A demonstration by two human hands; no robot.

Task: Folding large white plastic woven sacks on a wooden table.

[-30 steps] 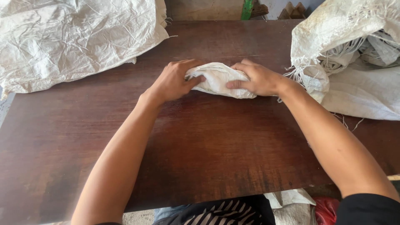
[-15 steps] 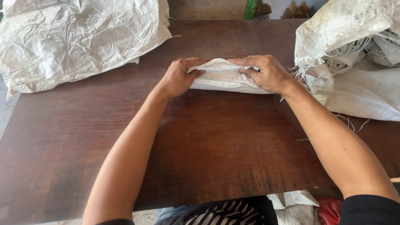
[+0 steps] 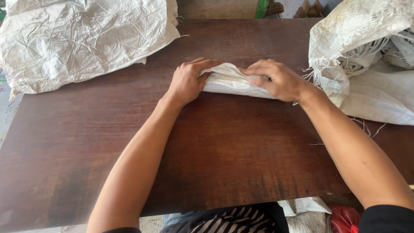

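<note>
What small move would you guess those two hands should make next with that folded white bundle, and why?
Probably press it flat once more. The left hand and right hand grip opposite ends of the folded white sack, which bulges up between them rather than lying flat on the dark wooden table. A loose fold may spring open.

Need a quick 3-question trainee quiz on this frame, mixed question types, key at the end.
1. True or false: both hands rest on the folded white sack.
2. Which hand, left hand or right hand, is nearer the frayed sack pile?
3. The crumpled flat sack lies at which corner of the wooden table: A far left, B near right, C near left?

Key: 1 true; 2 right hand; 3 A.
</note>
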